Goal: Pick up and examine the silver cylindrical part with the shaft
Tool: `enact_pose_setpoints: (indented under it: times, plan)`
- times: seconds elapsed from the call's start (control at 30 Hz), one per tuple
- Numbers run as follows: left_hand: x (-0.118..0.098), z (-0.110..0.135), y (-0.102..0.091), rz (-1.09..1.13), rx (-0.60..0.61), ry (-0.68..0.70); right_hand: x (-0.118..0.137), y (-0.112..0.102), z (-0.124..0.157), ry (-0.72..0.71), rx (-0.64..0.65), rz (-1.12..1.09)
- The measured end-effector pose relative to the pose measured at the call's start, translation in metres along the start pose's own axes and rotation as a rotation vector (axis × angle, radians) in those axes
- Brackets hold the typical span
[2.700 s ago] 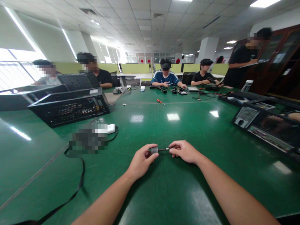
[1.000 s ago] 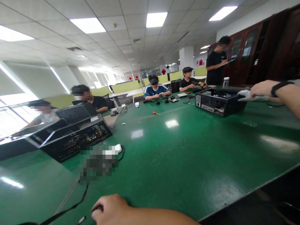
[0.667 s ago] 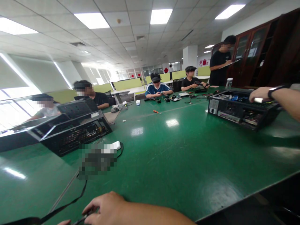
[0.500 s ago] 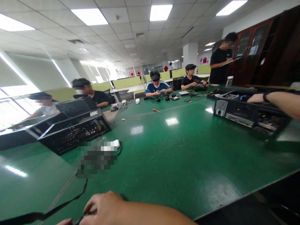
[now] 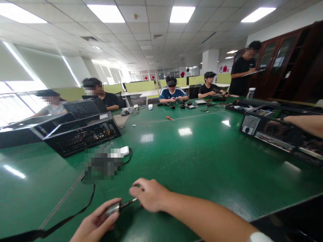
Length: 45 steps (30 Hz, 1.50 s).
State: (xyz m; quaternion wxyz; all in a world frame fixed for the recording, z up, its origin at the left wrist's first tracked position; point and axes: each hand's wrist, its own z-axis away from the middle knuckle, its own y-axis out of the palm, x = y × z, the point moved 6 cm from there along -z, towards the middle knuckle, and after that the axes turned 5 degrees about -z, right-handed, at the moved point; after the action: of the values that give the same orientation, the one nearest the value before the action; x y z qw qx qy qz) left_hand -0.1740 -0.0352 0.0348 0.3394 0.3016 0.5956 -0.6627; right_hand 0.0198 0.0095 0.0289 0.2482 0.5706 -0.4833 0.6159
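Low in the picture, my left hand (image 5: pixel 99 220) is closed around the silver-grey handle of what looks like a screwdriver (image 5: pixel 113 209). Its thin dark shaft points right, with a shiny tip beside my right hand (image 5: pixel 152 195). The right fingers are curled in a pinch just above that tip. What they hold, if anything, is too small to make out, and I cannot tell whether they touch the shaft. Both hands are over the near part of the green table (image 5: pixel 176 168).
An opened computer case (image 5: pixel 85 137) lies at left, another (image 5: pixel 275 131) at right with another person's arm over it. A blurred-out item with a black strap (image 5: pixel 85 205) is left of my hands. An orange screwdriver (image 5: pixel 170 118) lies farther back. Several people surround the table.
Both hands have come farther into view. My right hand has moved up and right, off the handle end, exposing the tool in my left hand. The view has shifted slightly.
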Motion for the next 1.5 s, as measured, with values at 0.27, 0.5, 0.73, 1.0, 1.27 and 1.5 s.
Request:
enact_pose_setpoints:
  times: [0.27, 0.5, 0.73, 1.0, 1.27, 1.5]
  plan:
    - [-0.13, -0.057, 0.141, 0.178, 0.269, 0.315, -0.07, -0.166, 0.044, 0.034, -0.346, -0.264]
    - [-0.115, -0.106, 0.184, 0.231, 0.277, 0.379, -0.086, -0.184, 0.041, 0.006, -0.268, -0.165]
    - [-0.106, -0.105, 0.183, 0.3, 0.337, 0.35, -0.08, -0.171, 0.041, -0.014, -0.208, -0.067]
    - [-0.11, -0.101, 0.187, 0.271, 0.352, 0.377, -0.068, -0.167, 0.044, -0.054, -0.224, 0.043]
    - [-0.107, -0.102, 0.187, 0.247, 0.337, 0.38, -0.065, -0.166, 0.043, -0.078, -0.191, 0.131]
    - [-0.109, -0.102, 0.187, 0.243, 0.346, 0.366, -0.067, -0.165, 0.042, -0.091, -0.177, 0.144]
